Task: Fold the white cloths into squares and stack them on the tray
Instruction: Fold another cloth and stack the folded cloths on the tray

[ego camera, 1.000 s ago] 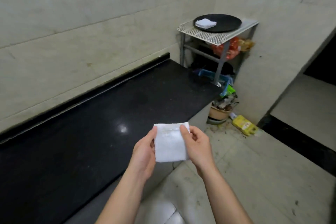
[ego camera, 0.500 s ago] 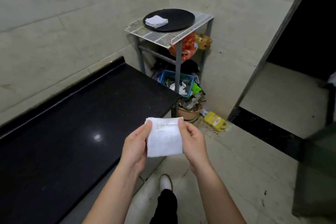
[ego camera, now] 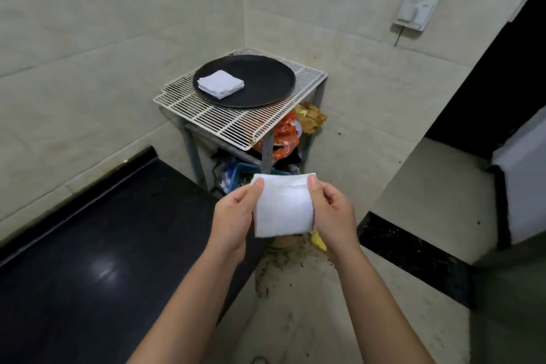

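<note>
One folded cloth (ego camera: 283,210) between both hands (ego camera: 233,216) (ego camera: 334,214)

- Head view: one wide-angle camera, worn at head height, aimed forward and steeply down.
- Near field: left hand (ego camera: 233,216) and right hand (ego camera: 334,217) are framed close, just below centre, with the white cloth (ego camera: 283,207) pinched between them.
- Far field: wire rack (ego camera: 230,124) and tray (ego camera: 266,80) are seen from above, in the wall corner.
- Left: black counter (ego camera: 88,245) is cut off by the frame edge.
- Right: dark doorway (ego camera: 487,83) is partly included.
</note>
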Demonstrator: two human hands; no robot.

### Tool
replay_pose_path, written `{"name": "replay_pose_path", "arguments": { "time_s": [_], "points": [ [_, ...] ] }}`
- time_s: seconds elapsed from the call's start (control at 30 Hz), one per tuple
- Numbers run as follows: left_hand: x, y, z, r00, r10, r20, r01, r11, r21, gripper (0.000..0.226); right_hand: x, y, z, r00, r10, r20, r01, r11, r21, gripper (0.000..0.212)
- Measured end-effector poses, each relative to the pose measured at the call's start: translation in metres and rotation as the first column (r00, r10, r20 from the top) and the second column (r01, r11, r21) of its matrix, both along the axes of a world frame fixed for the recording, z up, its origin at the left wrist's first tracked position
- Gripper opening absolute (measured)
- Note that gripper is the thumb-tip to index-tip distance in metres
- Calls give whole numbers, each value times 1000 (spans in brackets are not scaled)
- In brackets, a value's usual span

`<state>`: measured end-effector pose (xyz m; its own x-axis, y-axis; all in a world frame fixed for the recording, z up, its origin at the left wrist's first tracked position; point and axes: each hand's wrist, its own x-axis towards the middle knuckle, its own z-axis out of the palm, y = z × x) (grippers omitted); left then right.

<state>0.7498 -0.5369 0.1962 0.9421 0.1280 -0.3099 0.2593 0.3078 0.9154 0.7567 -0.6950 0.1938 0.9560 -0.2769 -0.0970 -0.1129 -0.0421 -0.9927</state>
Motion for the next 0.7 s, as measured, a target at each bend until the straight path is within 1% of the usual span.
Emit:
{"name": "replay_pose_path", "arguments": {
  "time_s": [0.13, 0.23, 0.3, 0.37, 0.4, 0.53, 0.6, 0.7],
  "points": [
    [57, 8, 4, 1000, 11, -22, -10, 1000, 30, 24, 59, -2, 4, 993, 109, -39, -110, 993, -31, 28],
    [98, 11, 9, 999, 37, -23, -35, 997, 68, 25, 104, -5, 5, 973, 204, -107, -198, 978, 59, 18],
    [132, 14, 14, 997, 73, -19, -71, 994, 84, 25, 143, -5, 7, 952, 278, -132, -262, 957, 123, 25],
    [169, 18, 18, 993, 117, -13, -114, 987, 116, 24, 190, -3, 10, 931, 342, -125, -324, 935, 145, 35],
    [188, 21, 18, 990, 142, -7, -140, 980, 143, 24, 213, -1, 13, 923, 369, -113, -352, 925, 143, 36],
    [263, 30, 23, 966, 254, 49, -259, 938, 230, 25, 315, 9, 24, 885, 466, 0, -465, 882, 76, 37],
    [304, 35, 25, 937, 348, 27, -343, 905, 250, 27, 372, 16, 26, 852, 524, 3, -524, 852, 15, 38],
    [347, 44, 28, 913, 407, -34, -387, 888, 248, 26, 430, 31, 28, 786, 618, -18, -618, 784, -61, 39]
  ]
}}
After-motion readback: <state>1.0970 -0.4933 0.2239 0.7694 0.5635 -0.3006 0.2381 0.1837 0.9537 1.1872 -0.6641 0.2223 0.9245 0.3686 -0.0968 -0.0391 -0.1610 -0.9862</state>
